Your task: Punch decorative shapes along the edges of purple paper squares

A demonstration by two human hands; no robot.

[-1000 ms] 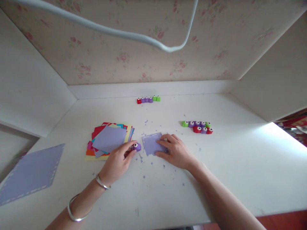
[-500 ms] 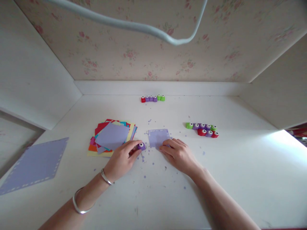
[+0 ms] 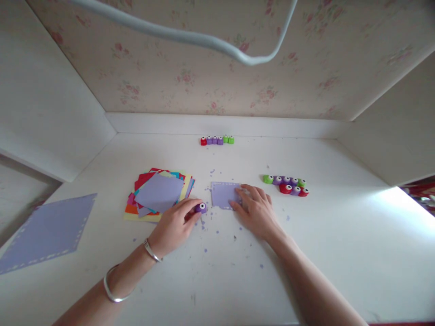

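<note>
- The large purple sheet (image 3: 50,231) lies flat at the far left, with punched marks along several edges.
- Two silver bangles (image 3: 113,296) circle the left arm, one nearer the wrist.
- The paper stack (image 3: 158,194) sits as an uneven, fanned pile: purple on top, with red, yellow, orange, pink and blue edges showing.
- The left hand (image 3: 196,212) is nearly closed, thumb and forefinger pinching the purple punch (image 3: 201,208), which has an eye-like button, just right of the stack.
- Purple paper bits (image 3: 205,250) are scattered on the white tabletop (image 3: 170,290) around the hands.
- The back row of punches (image 3: 215,141) stands near the wall: one red, three purple, two green.
- The small purple sheet (image 3: 222,195) lies flat between the hands, punched along its top edge and partly along its bottom.
- The right hand (image 3: 256,212) is partly open, thumb and fingers apart, touching the small sheet's right side.
- The right group of punches (image 3: 287,184), green, purple and red, stands in two rows beyond the right hand.
</note>
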